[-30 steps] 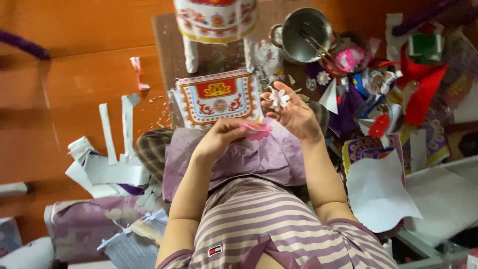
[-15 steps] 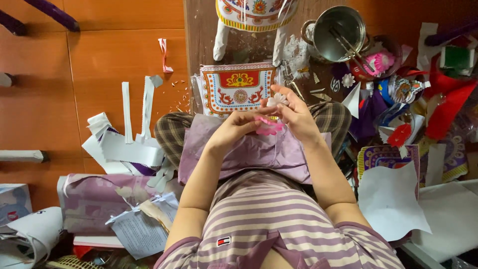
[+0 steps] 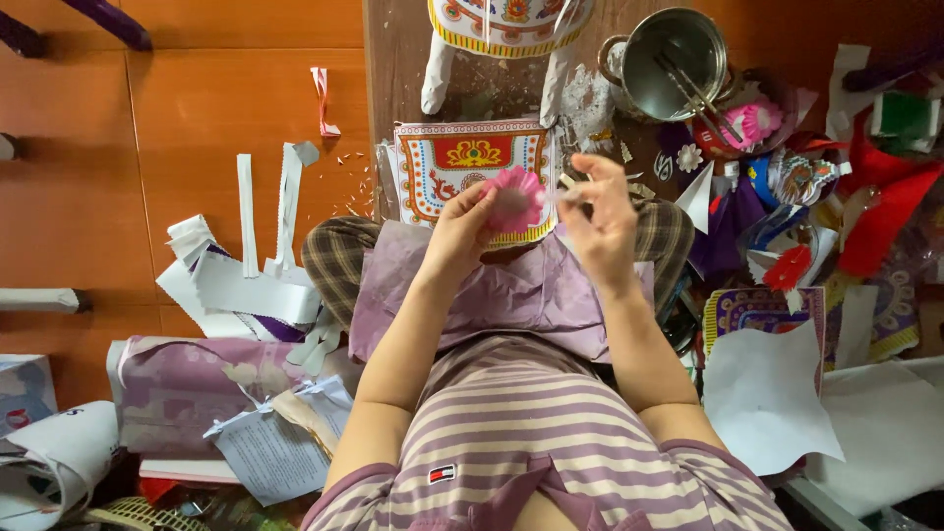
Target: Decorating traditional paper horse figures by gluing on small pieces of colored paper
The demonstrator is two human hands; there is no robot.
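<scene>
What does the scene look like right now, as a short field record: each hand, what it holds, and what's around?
left hand: left hand holds pink paper flower
right hand: right hand raised beside the flower, fingers pinched; on what, too small to tell
lap: purple paper sheet
ahead: ornate red and yellow printed panel
far right: steel pot with sticks inside
floor, left: white paper strips
</scene>
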